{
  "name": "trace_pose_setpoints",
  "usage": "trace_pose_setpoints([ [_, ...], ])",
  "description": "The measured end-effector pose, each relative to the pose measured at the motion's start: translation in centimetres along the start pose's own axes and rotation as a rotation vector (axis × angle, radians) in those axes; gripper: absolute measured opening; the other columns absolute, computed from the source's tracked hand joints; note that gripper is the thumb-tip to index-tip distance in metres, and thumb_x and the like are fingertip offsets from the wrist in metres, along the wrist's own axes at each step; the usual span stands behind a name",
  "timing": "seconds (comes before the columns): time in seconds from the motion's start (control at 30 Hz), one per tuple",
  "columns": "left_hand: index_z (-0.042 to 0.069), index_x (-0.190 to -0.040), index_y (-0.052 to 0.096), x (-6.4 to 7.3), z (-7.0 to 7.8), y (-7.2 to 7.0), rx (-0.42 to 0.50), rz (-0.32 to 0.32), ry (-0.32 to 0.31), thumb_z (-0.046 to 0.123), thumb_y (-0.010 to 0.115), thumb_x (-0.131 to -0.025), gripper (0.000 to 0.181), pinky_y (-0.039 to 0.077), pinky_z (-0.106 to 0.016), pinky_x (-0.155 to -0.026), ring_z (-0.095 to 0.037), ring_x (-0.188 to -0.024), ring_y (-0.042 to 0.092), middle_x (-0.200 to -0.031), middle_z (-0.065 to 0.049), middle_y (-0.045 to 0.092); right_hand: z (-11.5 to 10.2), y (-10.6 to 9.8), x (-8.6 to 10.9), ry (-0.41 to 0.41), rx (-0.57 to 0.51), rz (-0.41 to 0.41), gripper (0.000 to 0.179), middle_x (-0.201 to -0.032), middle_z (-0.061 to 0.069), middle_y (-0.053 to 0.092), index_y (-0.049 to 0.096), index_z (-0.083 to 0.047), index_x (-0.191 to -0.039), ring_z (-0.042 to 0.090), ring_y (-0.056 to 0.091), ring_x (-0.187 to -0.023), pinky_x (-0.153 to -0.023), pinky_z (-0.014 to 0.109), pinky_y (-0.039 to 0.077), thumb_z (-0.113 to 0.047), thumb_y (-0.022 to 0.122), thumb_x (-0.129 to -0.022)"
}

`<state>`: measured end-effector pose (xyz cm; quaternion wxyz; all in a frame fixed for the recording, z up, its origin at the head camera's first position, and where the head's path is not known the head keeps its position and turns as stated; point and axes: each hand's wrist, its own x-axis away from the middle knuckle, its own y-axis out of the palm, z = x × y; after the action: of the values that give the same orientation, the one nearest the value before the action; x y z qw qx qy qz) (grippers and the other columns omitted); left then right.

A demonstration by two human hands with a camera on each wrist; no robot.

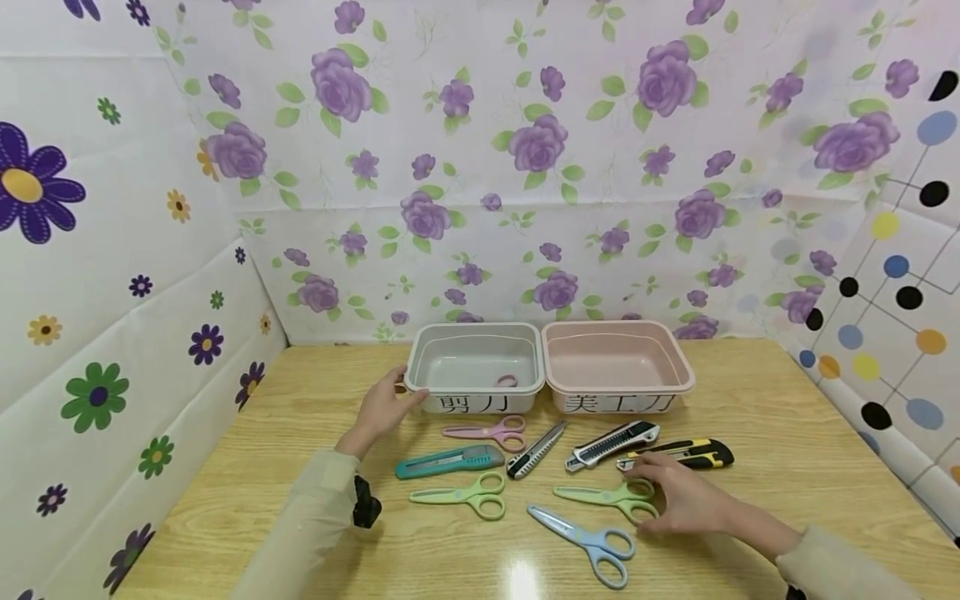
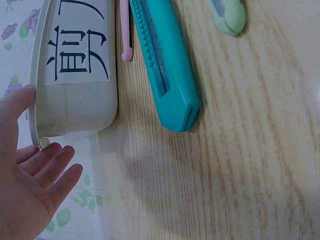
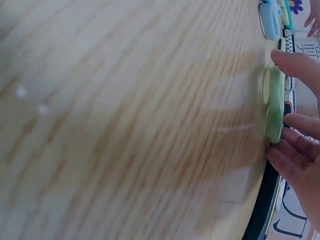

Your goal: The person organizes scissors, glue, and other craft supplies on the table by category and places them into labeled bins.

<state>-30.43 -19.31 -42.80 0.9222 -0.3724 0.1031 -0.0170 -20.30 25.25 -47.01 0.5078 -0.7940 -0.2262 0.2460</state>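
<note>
In the head view my left hand [image 1: 386, 410] holds the left front corner of the grey plastic bin [image 1: 427, 392]. Its thumb lies on the front rim and the other fingers reach round the side. My right hand [image 1: 686, 496] is spread around the handle loops of the right-hand green scissors [image 1: 600, 495], lying on the table. In the right wrist view the thumb stands at one end of the green handle [image 3: 275, 105] and fingertips at the other. Blue scissors [image 1: 573, 533] lie just in front, and a yellow-and-black utility knife [image 1: 708, 454] lies behind the right hand.
A pink bin [image 1: 622, 392] stands against the grey one, which has a pink scissor handle [image 1: 507, 381] inside. Pink scissors [image 1: 483, 432], a teal utility knife [image 1: 450, 461], other green scissors [image 1: 457, 495], a slim cutter [image 1: 537, 448] and a white-and-black cutter [image 1: 611, 446] lie on the table.
</note>
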Motion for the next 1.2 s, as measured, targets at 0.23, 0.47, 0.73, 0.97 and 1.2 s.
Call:
trace_pose_setpoints([
  [0.23,0.002,-0.134,0.039,-0.1,-0.1,0.1,0.004,0.005,0.003,0.030,0.062,-0.086,0.060,0.046,-0.046,-0.083,-0.035,-0.106,0.052,-0.122,-0.019,0.053,0.2,0.3,0.0,-0.031,0.029,0.000,0.058,-0.109,0.002,0.053,0.064,-0.007,-0.108,0.017,0.053,-0.096,-0.079,0.036,0.048,-0.039,0.080,-0.061],
  [0.47,0.001,-0.133,0.040,-0.2,-0.1,0.1,0.006,0.004,0.008,0.029,0.062,-0.086,0.059,0.046,-0.046,-0.082,-0.034,-0.104,0.053,-0.121,-0.019,0.053,0.0,-0.2,0.0,0.005,0.030,-0.065,0.059,-0.114,0.011,0.053,0.063,-0.006,-0.109,0.027,0.053,-0.102,-0.083,0.044,0.047,-0.041,0.078,-0.063],
  [0.73,0.001,-0.133,0.040,-0.1,-0.1,0.0,0.011,0.001,0.004,0.029,0.062,-0.086,0.059,0.047,-0.046,-0.082,-0.034,-0.104,0.054,-0.121,-0.020,0.053,-0.3,-0.5,-0.6,-0.049,0.030,-0.060,0.051,-0.097,-0.003,0.053,0.066,-0.007,-0.101,0.010,0.051,-0.083,-0.069,0.028,0.047,-0.036,0.079,-0.061],
  [0.97,0.000,-0.133,0.041,0.1,0.1,-0.2,0.027,0.001,0.000,0.029,0.062,-0.086,0.059,0.047,-0.046,-0.082,-0.034,-0.104,0.053,-0.121,-0.021,0.053,-0.7,-1.1,-1.3,-0.031,0.004,-0.113,0.053,-0.093,-0.002,0.052,0.066,-0.003,-0.102,0.010,0.049,-0.078,-0.063,0.024,0.043,-0.035,0.078,-0.060],
  [1.2,0.001,-0.133,0.041,0.1,0.2,-0.1,0.021,0.003,-0.007,0.029,0.062,-0.086,0.059,0.048,-0.046,-0.081,-0.035,-0.104,0.054,-0.120,-0.020,0.054,-0.9,-1.8,-1.9,-0.045,0.021,-0.114,0.051,-0.089,-0.004,0.051,0.066,-0.004,-0.097,0.008,0.048,-0.075,-0.062,0.023,0.045,-0.033,0.080,-0.058],
])
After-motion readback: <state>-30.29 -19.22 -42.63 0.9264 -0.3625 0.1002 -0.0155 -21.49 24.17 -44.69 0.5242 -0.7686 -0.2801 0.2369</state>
